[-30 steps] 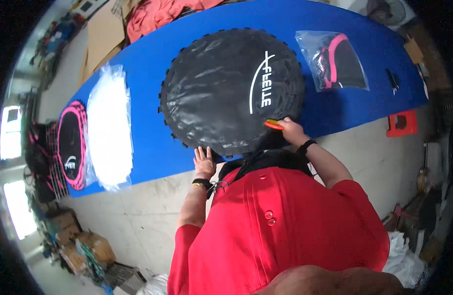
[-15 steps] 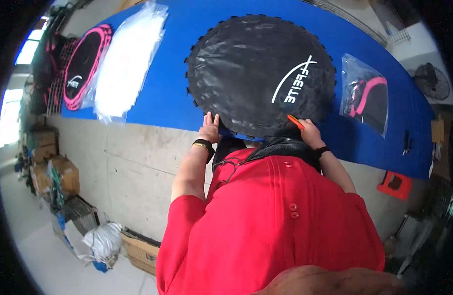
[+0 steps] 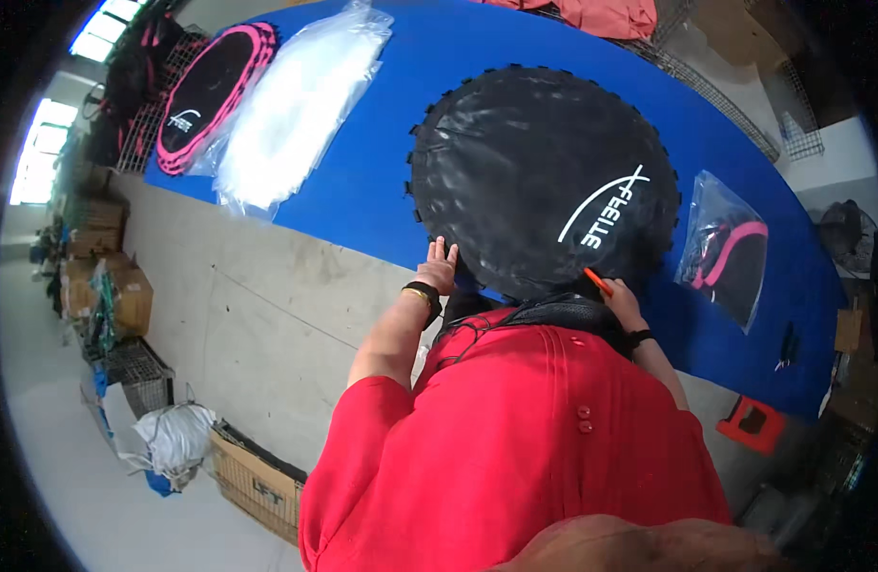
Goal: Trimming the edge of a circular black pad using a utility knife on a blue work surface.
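Observation:
A large black round sheet [image 3: 544, 181], with small tabs around its rim and white printing on its right half, lies on the blue table. It looks like a trampoline mat. My left hand [image 3: 437, 270] rests on its near left edge with the fingers stretched out and nothing in them. Closed around a slim orange tool [image 3: 598, 280], my right hand [image 3: 623, 301] is at the near right edge. The tool's tip lies over the black sheet; its kind is too small to tell.
On the blue table [image 3: 315, 205], a stack of clear plastic bags [image 3: 300, 105] and pink-rimmed black round pieces [image 3: 210, 100] lie at the left. A bagged pink-and-black piece [image 3: 730, 253] lies at the right. An orange-red stool [image 3: 752, 426] stands on the floor beside the table.
My view has tilted, so the table and its things appear lower and farther right. Both hands stay at the sheet's near edge, the right still holding the orange tool.

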Demonstrator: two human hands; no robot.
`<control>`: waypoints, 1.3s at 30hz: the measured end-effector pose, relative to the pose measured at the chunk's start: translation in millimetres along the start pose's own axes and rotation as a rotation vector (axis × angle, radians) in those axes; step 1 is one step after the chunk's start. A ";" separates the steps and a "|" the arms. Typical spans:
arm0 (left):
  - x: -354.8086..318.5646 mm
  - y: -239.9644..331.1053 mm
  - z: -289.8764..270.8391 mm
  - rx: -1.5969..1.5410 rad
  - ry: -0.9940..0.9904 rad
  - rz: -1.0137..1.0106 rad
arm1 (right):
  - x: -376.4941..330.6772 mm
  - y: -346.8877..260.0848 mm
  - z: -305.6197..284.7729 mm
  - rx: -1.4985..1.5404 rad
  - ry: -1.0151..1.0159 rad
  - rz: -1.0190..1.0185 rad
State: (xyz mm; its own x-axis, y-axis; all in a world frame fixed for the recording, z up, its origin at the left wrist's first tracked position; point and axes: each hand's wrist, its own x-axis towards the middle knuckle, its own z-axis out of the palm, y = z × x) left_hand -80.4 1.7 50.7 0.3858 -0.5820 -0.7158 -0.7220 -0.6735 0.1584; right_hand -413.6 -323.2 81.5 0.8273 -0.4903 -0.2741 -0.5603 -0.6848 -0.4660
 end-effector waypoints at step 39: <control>6.7 2.1 10.0 -0.046 0.137 -0.024 | 14.8 48.1 30.0 0.021 -0.069 0.015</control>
State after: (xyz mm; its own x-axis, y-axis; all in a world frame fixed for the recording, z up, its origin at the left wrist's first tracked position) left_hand -85.1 0.9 39.5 0.4802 -0.6201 -0.6204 -0.6855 -0.7066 0.1757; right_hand -427.1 -347.3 29.8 0.8201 -0.4618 -0.3378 -0.5722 -0.6662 -0.4784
